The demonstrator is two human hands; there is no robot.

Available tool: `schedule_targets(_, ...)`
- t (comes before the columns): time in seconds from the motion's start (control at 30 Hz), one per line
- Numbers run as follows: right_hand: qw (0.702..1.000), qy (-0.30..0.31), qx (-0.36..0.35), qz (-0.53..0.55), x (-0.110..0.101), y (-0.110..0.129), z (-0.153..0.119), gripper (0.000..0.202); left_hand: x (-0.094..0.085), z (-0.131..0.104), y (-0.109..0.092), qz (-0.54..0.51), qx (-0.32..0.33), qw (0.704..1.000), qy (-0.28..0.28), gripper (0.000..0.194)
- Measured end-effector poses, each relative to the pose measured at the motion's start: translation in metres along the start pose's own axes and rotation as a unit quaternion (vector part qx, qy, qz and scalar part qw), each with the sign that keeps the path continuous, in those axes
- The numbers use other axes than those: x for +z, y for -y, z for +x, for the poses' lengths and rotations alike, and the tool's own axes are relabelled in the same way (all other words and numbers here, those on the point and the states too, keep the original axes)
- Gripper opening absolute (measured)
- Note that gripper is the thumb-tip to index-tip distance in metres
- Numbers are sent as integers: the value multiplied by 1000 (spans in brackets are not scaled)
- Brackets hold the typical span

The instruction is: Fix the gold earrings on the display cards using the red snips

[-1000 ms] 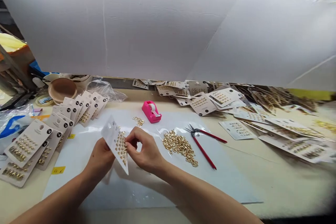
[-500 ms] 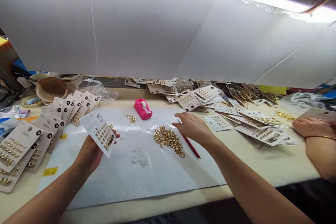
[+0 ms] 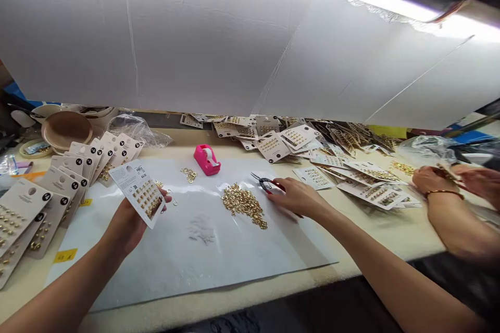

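Note:
In my left hand (image 3: 125, 226) is a white earring card (image 3: 125, 181), tilted, its printed back and rows of gold earring backs toward me. The fingers pass behind it and show at its right edge. My right hand (image 3: 299, 196) is closed around the red handles of a pair of pliers (image 3: 266, 184), whose dark slim jaws point up and left. A pile of small gold earring backs (image 3: 242, 204) lies just left of that hand. Small gold hoops (image 3: 189, 174) lie beyond the card, and a patch of small clear pieces (image 3: 202, 230) is on the mat.
A pink tape dispenser (image 3: 207, 159) stands at the mat's (image 3: 156, 276) back. Filled earring cards (image 3: 25, 203) fan out at left; more cards (image 3: 369, 182) heap at back and right. Bowls (image 3: 66, 130) sit at far left. Another person's hands (image 3: 433, 182) work at right.
My right hand has closed on the pliers and turned them, so the jaws now show past the fingers. The card stays in my left hand. The other person's hands have moved.

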State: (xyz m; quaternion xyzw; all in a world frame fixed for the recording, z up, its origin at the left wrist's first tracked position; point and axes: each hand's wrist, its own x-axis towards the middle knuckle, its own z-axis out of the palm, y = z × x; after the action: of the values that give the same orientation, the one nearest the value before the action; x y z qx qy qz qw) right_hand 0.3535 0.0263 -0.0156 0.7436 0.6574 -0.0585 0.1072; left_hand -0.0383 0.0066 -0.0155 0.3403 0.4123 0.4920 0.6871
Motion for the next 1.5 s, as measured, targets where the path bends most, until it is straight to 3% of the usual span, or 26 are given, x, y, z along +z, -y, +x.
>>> schedule_targets(0.1, 999, -35, -33, -8, -5, -6, -1, 40, 0, 0, 1, 2, -11, 1000, -6, 25)
schedule_targets(0.23, 980, -75, -182, -43, -21, -2, 1, 38, 2, -2, 1, 0, -25, 1000, 1, 25)
schedule_targets(0.4, 917, -112, -350, -156, -48, 23, 12, 40, 4, -2, 1, -1, -27, 1000, 4, 27)
schedule_targets(0.6, 841, -137, -457, -255, -62, 42, 27, 36, 5, -1, 0, -1, -32, 999, -4, 30)
schedule_targets(0.87, 810, -154, -488, -286, -61, 45, 36, 29, 2, -3, -1, -3, -42, 999, 24, 28)
schedule_targets(1.5, 822, -135, -482, -272, -60, 45, 36, 28, 8, -3, -3, -24, -50, 998, -4, 34)
